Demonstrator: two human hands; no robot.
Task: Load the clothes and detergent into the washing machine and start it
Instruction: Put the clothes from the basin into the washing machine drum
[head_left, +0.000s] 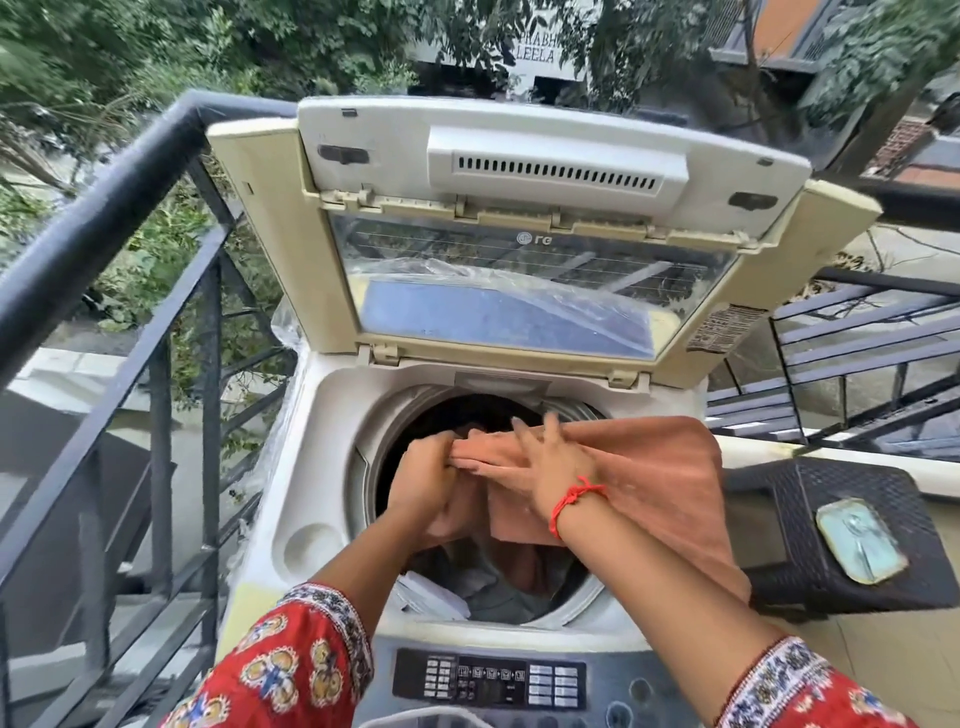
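Both hands on an orange cloth (660, 467) over the open washing machine (322, 467).

Left hand (423, 480) clenches the cloth's bunched end above the drum, fingers curled round it. Right hand (545, 462) lies flat on top, fingers straight, pointing to 11 o'clock; the cloth trails off to 4 o'clock.

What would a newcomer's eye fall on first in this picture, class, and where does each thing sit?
Probably the orange cloth at centre, draped over the washing machine's open drum; the left hand grips its bunched end and the right hand rests on it. Behind, the raised lid fills the upper middle. A black railing runs down the left.
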